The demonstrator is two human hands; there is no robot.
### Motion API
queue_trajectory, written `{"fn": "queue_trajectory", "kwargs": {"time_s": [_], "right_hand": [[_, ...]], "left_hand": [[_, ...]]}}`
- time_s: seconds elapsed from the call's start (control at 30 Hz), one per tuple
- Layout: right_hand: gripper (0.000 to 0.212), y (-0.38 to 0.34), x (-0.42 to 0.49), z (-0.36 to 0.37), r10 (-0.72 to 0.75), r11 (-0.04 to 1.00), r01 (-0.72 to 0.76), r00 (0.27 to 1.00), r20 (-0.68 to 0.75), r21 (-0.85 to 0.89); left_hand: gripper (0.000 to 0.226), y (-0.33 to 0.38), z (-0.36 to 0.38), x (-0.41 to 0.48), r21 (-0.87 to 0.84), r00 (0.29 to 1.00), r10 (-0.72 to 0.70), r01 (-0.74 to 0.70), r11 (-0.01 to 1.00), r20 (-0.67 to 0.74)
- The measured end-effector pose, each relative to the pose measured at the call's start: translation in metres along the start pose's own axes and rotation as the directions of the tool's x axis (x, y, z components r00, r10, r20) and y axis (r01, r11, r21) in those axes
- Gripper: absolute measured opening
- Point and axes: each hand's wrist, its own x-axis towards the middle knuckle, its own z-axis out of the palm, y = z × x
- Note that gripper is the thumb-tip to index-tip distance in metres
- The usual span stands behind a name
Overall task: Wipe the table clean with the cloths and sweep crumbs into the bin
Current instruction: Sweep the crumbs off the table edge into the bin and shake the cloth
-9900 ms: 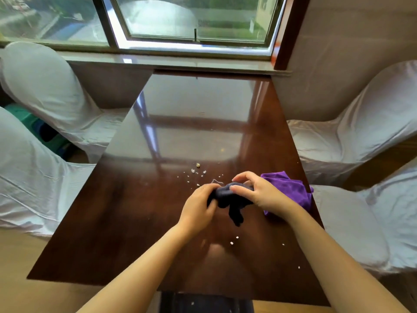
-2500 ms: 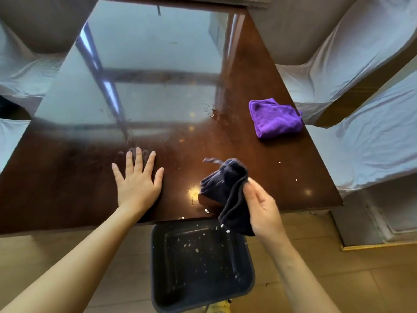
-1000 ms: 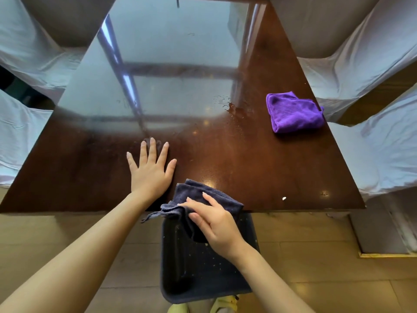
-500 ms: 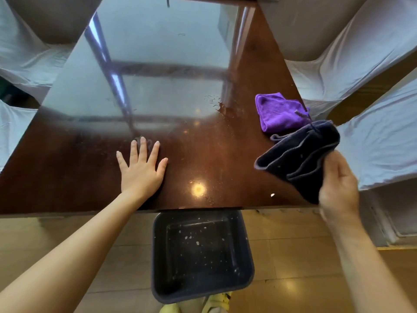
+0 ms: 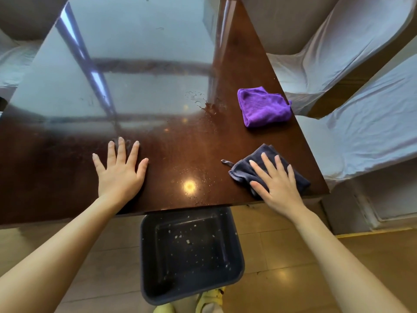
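The glossy dark wooden table [image 5: 180, 132] fills the upper half of the view. My right hand [image 5: 276, 185] lies flat, fingers spread, pressing a dark navy cloth [image 5: 246, 170] onto the table's near right corner. My left hand [image 5: 119, 170] rests palm down with fingers apart on the bare wood near the front edge. A folded purple cloth [image 5: 262, 107] sits by the right edge, farther back. Below the table's front edge stands a dark bin [image 5: 189, 256] with pale crumbs scattered on its bottom. Water droplets [image 5: 203, 102] mark the table's middle.
White-covered chairs [image 5: 338, 53] stand close along the right side, and more white covers [image 5: 13, 57] show at the left. The tan tiled floor [image 5: 293, 256] surrounds the bin. Yellow shoes [image 5: 209, 299] peek out just behind the bin.
My right hand has come down from holding the navy cloth in the air at the right and now presses it flat on the table's near right corner. The left hand has stayed put.
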Motion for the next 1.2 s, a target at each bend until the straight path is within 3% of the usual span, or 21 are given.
{"fn": "queue_trajectory", "kwargs": {"time_s": [0.27, 0.4, 0.53, 0.73, 0.87, 1.03, 1.13, 1.17, 1.2], "right_hand": [[0.059, -0.06, -0.024, 0.019, -0.144, 0.989, 0.144, 0.99, -0.004, -0.03], [0.058, -0.099, -0.036, 0.028, -0.265, 0.963, 0.268, 0.956, -0.127, 0.007], [0.05, -0.125, -0.045, 0.033, -0.314, 0.939, 0.333, 0.931, -0.185, 0.085], [0.041, -0.163, -0.058, 0.033, -0.36, 0.862, 0.394, 0.919, -0.164, 0.319], [0.041, -0.179, -0.065, 0.026, -0.357, 0.722, 0.364, 0.924, -0.135, 0.589], [0.037, -0.174, -0.066, -0.005, -0.237, 0.38, 0.181, 0.967, -0.094, 0.907], [0.032, -0.164, -0.059, -0.031, -0.224, 0.354, 0.123, 0.974, -0.043, 0.927], [0.029, -0.162, -0.055, -0.04, -0.238, 0.37, 0.123, 0.971, -0.034, 0.921], [0.027, -0.16, -0.05, -0.048, -0.258, 0.395, 0.134, 0.966, -0.03, 0.909]], "left_hand": [[0.062, 0.001, 0.0, 0.0, 0.015, 1.0, -0.007, 0.007, 1.0, 0.008], [0.06, 0.0, 0.001, -0.001, -0.006, 1.0, -0.008, 0.008, 1.0, 0.006], [0.06, 0.0, 0.0, 0.001, -0.011, 1.0, -0.004, 0.004, 1.0, 0.003], [0.06, 0.0, 0.001, 0.0, -0.016, 1.0, -0.005, 0.005, 1.0, 0.009], [0.06, -0.001, 0.001, 0.001, -0.022, 1.0, 0.0, 0.0, 1.0, 0.01], [0.061, -0.002, -0.006, 0.002, -0.036, 0.995, -0.017, 0.02, 0.999, 0.096], [0.059, 0.005, -0.03, -0.002, -0.207, 0.99, 0.034, -0.006, 0.978, 0.134], [0.057, 0.009, -0.045, -0.006, -0.36, 0.985, 0.109, -0.053, 0.931, 0.137], [0.054, 0.014, -0.064, -0.013, -0.579, 0.964, 0.216, -0.088, 0.811, 0.157]]}}
